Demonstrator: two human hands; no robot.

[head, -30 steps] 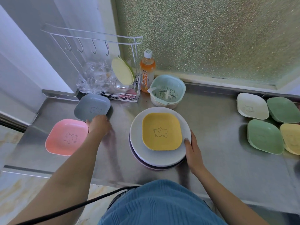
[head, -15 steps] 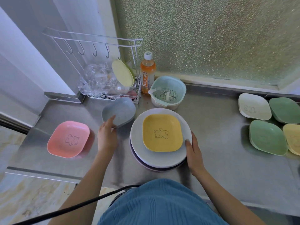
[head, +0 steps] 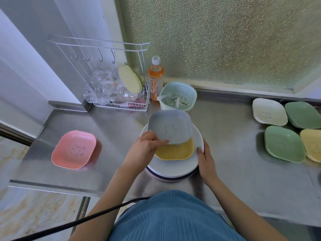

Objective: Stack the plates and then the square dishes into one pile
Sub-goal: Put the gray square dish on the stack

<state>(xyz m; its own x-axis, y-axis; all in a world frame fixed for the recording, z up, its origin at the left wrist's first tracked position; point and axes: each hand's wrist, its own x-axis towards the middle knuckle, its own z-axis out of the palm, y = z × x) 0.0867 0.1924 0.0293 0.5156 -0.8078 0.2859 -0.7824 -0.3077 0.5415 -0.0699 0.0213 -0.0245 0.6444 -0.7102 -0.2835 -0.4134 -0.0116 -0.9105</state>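
Observation:
A pile of round plates point(head: 173, 168) sits in the middle of the steel counter, with a yellow square dish point(head: 177, 152) on top. My left hand point(head: 145, 148) grips the near edge of a grey-blue square dish point(head: 171, 126) and holds it tilted just above the yellow one, covering its far half. My right hand point(head: 204, 158) rests against the right rim of the plate pile. A pink square dish point(head: 74, 149) lies alone at the left. At the right lie a white dish point(head: 268, 111), two green dishes point(head: 302, 114) point(head: 284, 143) and another yellow dish point(head: 312, 144).
Behind the pile stands a pale green strainer bowl point(head: 178, 96), an orange drink bottle point(head: 155, 79) and a white wire rack point(head: 121, 105) holding a plastic bag and a pale yellow lid. The counter's front edge point(head: 52, 186) runs at the lower left.
My left hand lifted the grey-blue dish from the far left of the counter and carried it right, over the yellow dish on the pile. My right hand stayed on the pile's rim.

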